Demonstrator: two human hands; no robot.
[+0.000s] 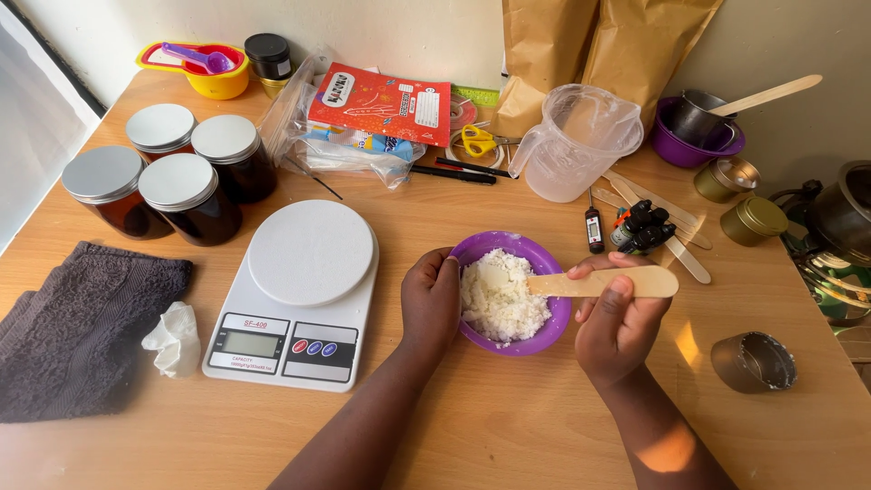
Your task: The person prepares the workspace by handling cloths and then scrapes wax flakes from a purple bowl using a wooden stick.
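Observation:
A purple bowl [531,340] heaped with white flakes [499,299] sits on the wooden table [508,426], just right of a white kitchen scale [299,290]. My left hand [431,299] wraps around the bowl's left rim. My right hand [617,322] grips a flat wooden stick [599,283] by its wide end. The stick lies level and its other end reaches into the flakes.
Several dark jars with silver lids [172,177] stand at the left. A grey towel [77,327] and crumpled tissue [174,338] lie lower left. A clear measuring jug [576,145], thermometer [593,227], small dark bottles [642,227], gold tins [753,220] and an overturned tin [753,361] are at the right.

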